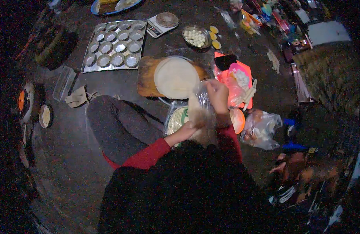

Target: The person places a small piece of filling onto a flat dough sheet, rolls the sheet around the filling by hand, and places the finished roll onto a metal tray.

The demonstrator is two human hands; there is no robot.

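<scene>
We had 2 hands on 1 clear plastic bag (203,97): L hand (182,132) closed on its lower end, R hand (218,94) pinching the top, apart from each other, bag stretched btwn them nr our lap. Pale stuff showed thru the plastic, too blurred to ID.

Under the bag, part hidden, we had 1 green-labelled pkg (176,121). Just beyond: 1 wooden board (146,80) w/ 1 round pale disc (176,76) on it; bag and R hand blocked the board's near R side. To the R, 1 orange bowl (238,120), part covered by our R forearm, and 1 knotted-looking clear sack (264,130). Above those, 1 red-orange tray (246,69) w/ 1 black phone (225,61).

Farther out we counted 16 fluted tart tins (106,47) (4x4) on 1 metal baking tray (84,69), 1 digital kitchen scale (154,31), 3 yellow rounds (214,30), 1 bowl of white balls (195,38), too many to count. Far L: 1 clear plastic box (64,83).
</scene>
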